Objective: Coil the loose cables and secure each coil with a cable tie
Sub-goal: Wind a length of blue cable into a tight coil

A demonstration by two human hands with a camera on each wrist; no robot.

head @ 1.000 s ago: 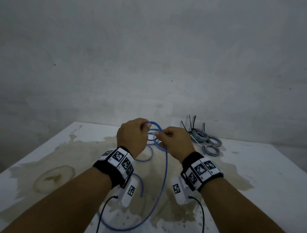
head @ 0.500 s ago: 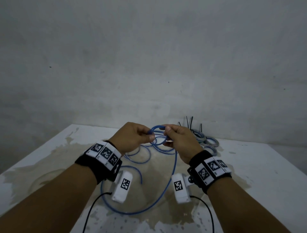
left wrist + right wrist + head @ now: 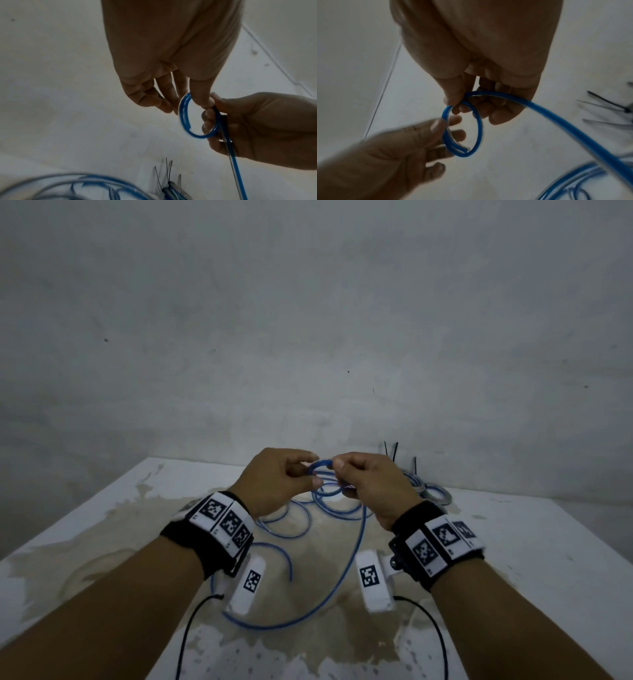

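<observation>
A loose blue cable [image 3: 352,546] trails over the stained white table [image 3: 548,542]. One end of it is wound into a small coil [image 3: 323,470] held up between both hands. My left hand [image 3: 313,470] pinches the coil's left side with thumb and fingers [image 3: 202,100]. My right hand [image 3: 342,477] grips the right side, and the free length runs down from it [image 3: 573,128]. The cut end of the cable lies inside the coil [image 3: 465,148].
Several grey-blue coils [image 3: 433,494] lie at the back right of the table, with black cable ties [image 3: 395,450] sticking up from them. A grey wall rises behind the table. More blue loops [image 3: 298,518] lie under the hands.
Both hands have closed in on the small coil and lifted it a little. The slack cable near the table's front has been drawn in towards the hands.
</observation>
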